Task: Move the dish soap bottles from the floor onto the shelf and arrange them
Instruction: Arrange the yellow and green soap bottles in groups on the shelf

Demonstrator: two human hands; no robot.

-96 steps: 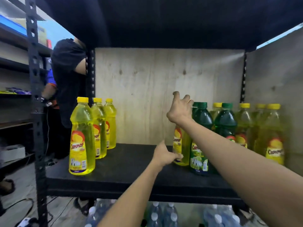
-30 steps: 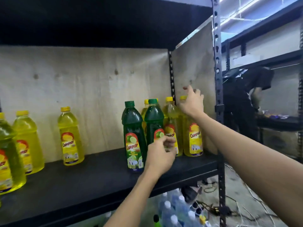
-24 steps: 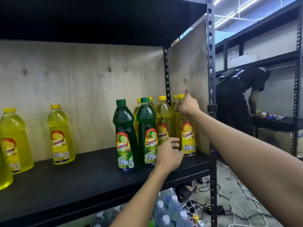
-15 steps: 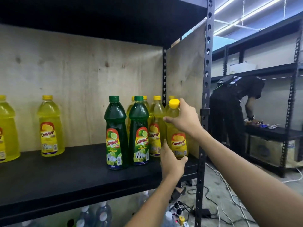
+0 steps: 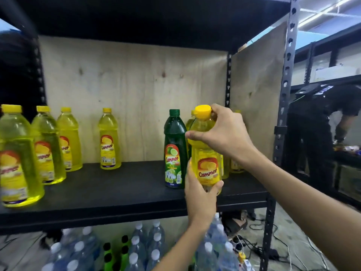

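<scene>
I hold a yellow dish soap bottle (image 5: pixel 206 153) upright in front of the black shelf (image 5: pixel 117 194), near its right end. My right hand (image 5: pixel 224 133) grips its shoulder just below the yellow cap. My left hand (image 5: pixel 199 194) wraps its base from below. A green lime bottle (image 5: pixel 174 149) stands on the shelf just left of it. More yellow bottles stand behind, mostly hidden by my hands. One yellow bottle (image 5: pixel 108 139) stands alone at the back. A row of three yellow bottles (image 5: pixel 46 145) lines the left end.
Plywood panels (image 5: pixel 136 98) close the shelf's back and right side. A perforated black upright (image 5: pixel 281 114) marks the right front corner. Several water bottles (image 5: pixel 140 249) stand below. Cables lie on the floor at right. A person in black (image 5: pixel 320 133) bends over a neighbouring shelf.
My right hand pulled a yellow bottle out of the right-hand group toward the shelf front, and my left hand closed on its base. The view swung left, showing the left row again.
</scene>
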